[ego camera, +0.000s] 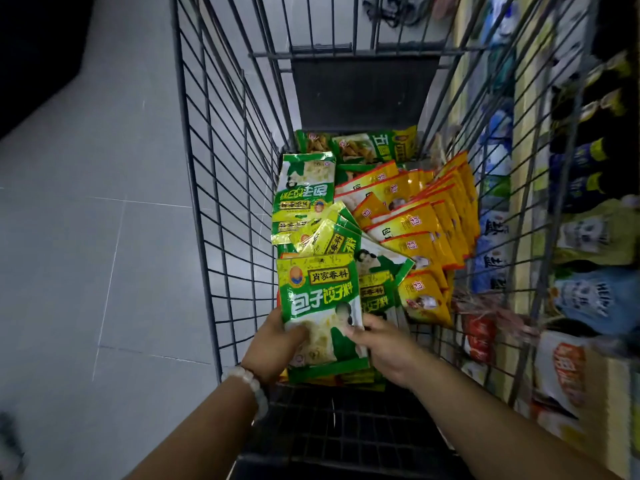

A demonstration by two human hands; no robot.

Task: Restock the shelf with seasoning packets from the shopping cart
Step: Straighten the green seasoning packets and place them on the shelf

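View looked down from head height into a wire shopping cart (214, 188) on a grey tiled floor (86, 237). Two bare forearms reached in from the bottom edge. Both hands were clamped on one green seasoning packet (318, 299), held upright w/ its front facing the camera, just above the near end of the pile. The left hand (273, 344) gripped the packet's lower left corner, fingers curled over the front; a pale bead bracelet (247, 386) sat on that wrist. The right hand (384, 344) pinched the lower right edge, thumb on the front.

Inside the cart lay 2 colour groups of packets. Left side: more green packets (304, 188), approx. 6–8 visible, loosely overlapped, some upside down; exact count can't be told because they covered each other. Right side: yellow packets (415, 223) w/ red trim, at least 10, fanned in a leaning row against the cart's right wall. At the far end, 2 green packets of another design (363, 147) lay flat. A dark panel (360, 95) closed the cart's far wall.

Beside the cart on the right ran a shelf (588, 237) of bagged goods, blurred; labels unreadable.
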